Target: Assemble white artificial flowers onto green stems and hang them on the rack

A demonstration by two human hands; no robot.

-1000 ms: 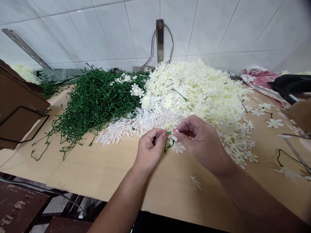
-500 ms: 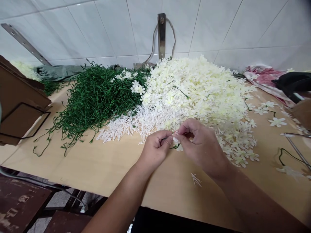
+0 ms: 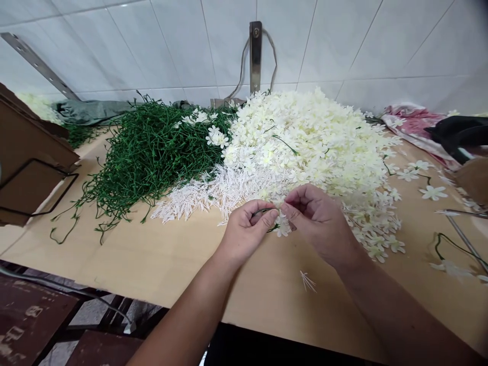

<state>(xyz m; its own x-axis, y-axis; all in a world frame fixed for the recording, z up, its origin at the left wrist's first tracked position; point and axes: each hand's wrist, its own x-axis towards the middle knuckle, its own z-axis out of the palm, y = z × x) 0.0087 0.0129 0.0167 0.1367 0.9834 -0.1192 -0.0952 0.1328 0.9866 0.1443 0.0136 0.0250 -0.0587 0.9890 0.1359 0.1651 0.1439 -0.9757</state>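
Note:
My left hand (image 3: pixel 246 231) pinches a thin green stem (image 3: pixel 262 210) above the wooden table (image 3: pixel 160 264). My right hand (image 3: pixel 318 221) pinches a small cream flower (image 3: pixel 282 226) right against the stem's end, fingertips of both hands almost touching. Behind them lies a big pile of cream fabric flowers (image 3: pixel 312 142). A heap of green plastic stems (image 3: pixel 148 152) lies to the left. A strip of white stamen pieces (image 3: pixel 213 193) spreads between the two, just beyond my left hand.
One loose white stamen (image 3: pixel 307 281) lies near the front edge. A brown box with a black wire frame (image 3: pixel 30 162) stands at the left. Pink cloth (image 3: pixel 414 124) and a black object (image 3: pixel 457 133) sit at the right, with scattered flowers (image 3: pixel 430 192) and metal rods (image 3: pixel 463 231).
My two hands have drawn closer together, bringing the flower up against the stem. The view has shifted slightly; the piles have not moved.

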